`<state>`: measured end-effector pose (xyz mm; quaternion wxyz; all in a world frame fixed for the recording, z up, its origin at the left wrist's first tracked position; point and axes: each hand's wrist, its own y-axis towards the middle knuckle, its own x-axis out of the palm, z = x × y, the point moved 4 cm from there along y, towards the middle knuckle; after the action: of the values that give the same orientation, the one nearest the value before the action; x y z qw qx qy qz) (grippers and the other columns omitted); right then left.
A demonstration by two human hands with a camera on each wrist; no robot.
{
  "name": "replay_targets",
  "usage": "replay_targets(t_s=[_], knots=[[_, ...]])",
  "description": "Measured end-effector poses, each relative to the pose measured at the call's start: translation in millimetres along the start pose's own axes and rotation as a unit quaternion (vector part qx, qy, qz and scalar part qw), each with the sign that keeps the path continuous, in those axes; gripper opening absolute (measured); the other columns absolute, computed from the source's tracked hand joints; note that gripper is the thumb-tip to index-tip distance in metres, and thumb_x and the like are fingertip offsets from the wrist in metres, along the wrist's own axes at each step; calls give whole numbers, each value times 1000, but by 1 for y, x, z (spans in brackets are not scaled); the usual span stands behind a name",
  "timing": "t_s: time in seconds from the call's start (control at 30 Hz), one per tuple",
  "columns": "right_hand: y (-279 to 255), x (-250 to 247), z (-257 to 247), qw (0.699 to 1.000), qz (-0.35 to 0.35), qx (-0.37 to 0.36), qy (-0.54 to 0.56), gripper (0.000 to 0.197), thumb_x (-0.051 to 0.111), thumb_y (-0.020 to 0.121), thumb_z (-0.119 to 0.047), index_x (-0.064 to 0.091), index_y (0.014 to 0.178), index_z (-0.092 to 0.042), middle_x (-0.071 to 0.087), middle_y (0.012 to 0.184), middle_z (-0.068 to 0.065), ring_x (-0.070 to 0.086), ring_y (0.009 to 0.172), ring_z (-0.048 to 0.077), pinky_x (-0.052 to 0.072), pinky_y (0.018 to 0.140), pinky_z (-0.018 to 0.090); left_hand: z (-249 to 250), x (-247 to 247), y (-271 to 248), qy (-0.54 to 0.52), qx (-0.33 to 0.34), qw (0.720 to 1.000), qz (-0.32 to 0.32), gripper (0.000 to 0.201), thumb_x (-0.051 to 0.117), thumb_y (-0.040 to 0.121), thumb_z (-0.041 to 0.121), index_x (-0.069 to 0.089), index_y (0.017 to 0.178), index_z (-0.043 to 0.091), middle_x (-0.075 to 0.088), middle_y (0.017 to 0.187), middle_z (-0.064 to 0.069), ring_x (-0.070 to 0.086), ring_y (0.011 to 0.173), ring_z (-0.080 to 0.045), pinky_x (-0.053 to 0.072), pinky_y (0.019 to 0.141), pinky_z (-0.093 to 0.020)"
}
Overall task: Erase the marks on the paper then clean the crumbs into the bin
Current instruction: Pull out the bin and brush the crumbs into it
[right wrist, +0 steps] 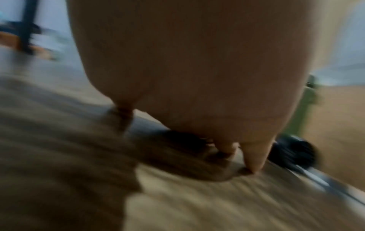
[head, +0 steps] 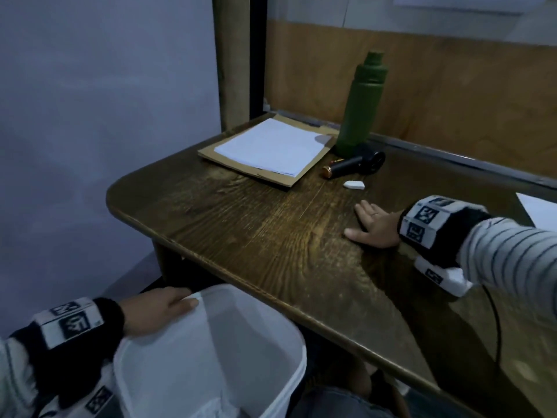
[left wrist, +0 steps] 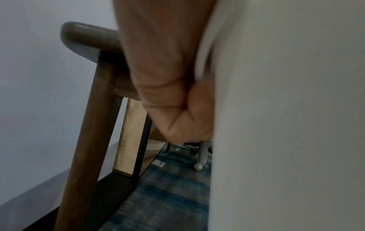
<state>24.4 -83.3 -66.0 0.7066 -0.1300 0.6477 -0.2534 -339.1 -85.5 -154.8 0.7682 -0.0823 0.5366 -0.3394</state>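
White plastic forms the bin, which sits below the near edge of the counter. The left hand grips its rim: the fingers are curled over the edge on the far side of the bin. In the left wrist view the same fingers are folded tight against the bin wall, with a wooden leg of the counter just beyond them.

On the counter, the right hand lies palm down with its fingers straight and spread, touching the wood and holding nothing. The right wrist view is blurred, but it shows the fingertips pressed to the surface.

A small white eraser lies just ahead of the right fingers, apart from them. Beyond it, a black handheld device with a gold end lies on its side, and a tall green bottle stands upright behind that. To the left of these and well apart from the right fingers, the paper rests on a brown cardboard sheet near the far corner of the counter. No marks can be made out on the paper, and any crumbs are too small to tell.

A corner of another white sheet shows at the right edge, behind the right wrist.
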Motion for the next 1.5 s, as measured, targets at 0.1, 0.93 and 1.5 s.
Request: replay_targets(t_s=[0.1, 0.93, 1.5], knots=[[-36, 16, -50, 987, 29, -147, -61, 84, 26, 91, -60, -14, 148, -13, -20, 157, 6, -13, 146, 24, 0, 118, 41, 12, -9, -11, 16, 7, 1000, -8, 40, 30, 99, 40, 57, 116, 16, 62, 116, 3, 58, 104, -9, 42, 96, -22], [-117, 34, -19, 997, -42, 50, 32, 87, 14, 88, -65, -17, 146, -7, -24, 155, 13, -15, 145, 25, -2, 119, 41, 72, -48, -49, 123, -50, 986, -100, 42, 27, 100, 44, 56, 125, 26, 56, 117, 12, 50, 105, -3, 32, 94, -13], [-148, 24, -111, 957, -59, -262, 111, 58, 16, 99, -41, -4, 149, -20, -18, 157, -5, -17, 140, 4, -9, 112, 25, 70, -54, -58, 124, -74, 986, -88, 43, 27, 101, 42, 52, 131, 24, 53, 133, 6, 50, 114, -9, 31, 100, -18]])
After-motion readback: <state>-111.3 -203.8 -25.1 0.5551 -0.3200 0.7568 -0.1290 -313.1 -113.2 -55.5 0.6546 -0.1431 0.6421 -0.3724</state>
